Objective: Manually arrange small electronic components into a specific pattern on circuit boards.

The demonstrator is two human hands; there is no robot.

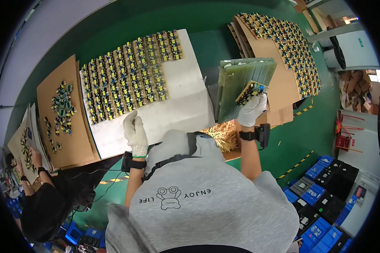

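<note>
My right hand (pixel 252 111), in a white glove, grips a small circuit board panel (pixel 250 93) with dark, yellow and blue parts on it. The panel is tilted over a stack of greenish translucent sheets (pixel 230 90), and I cannot tell whether it touches them. My left hand (pixel 134 130), also gloved, hovers by the near edge of a white board (pixel 181 110). Its fingers are loosely bent and nothing shows in them. Beyond that hand, rows of similar circuit boards (pixel 124 80) cover much of the white board.
More boards (pixel 289 46) lie on cardboard (pixel 261 55) at the far right. To the left, a brown cardboard sheet (pixel 74 149) carries loose green boards (pixel 63 107). A co-worker (pixel 50 202) handles boards at far left. Blue and black crates (pixel 321 189) stand lower right.
</note>
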